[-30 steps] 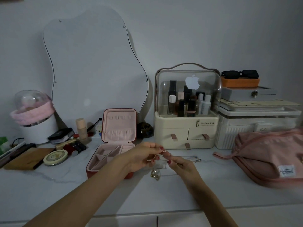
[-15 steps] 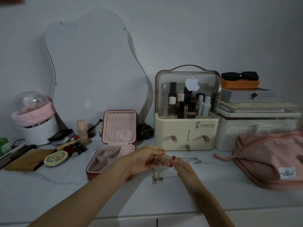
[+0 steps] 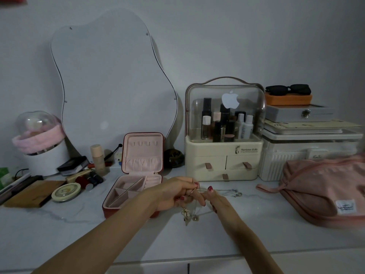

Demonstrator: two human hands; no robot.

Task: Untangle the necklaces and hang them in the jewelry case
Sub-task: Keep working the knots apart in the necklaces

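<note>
Both hands meet above the bench (image 3: 256,230). The left hand (image 3: 175,194) and right hand (image 3: 217,200) each pinch the tangled necklaces (image 3: 192,211), just right of the open jewelry case (image 3: 138,175).

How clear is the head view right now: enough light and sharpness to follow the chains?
Head view: dim and flat, without hard shadows; wide-angle bend at the edges; the pink pouch smears at the right edge; the necklaces between the left hand and right hand show only as faint thin lines, tangle unreadable.

Head camera looks forward and down, near the countertop (image 3: 256,230).
</note>
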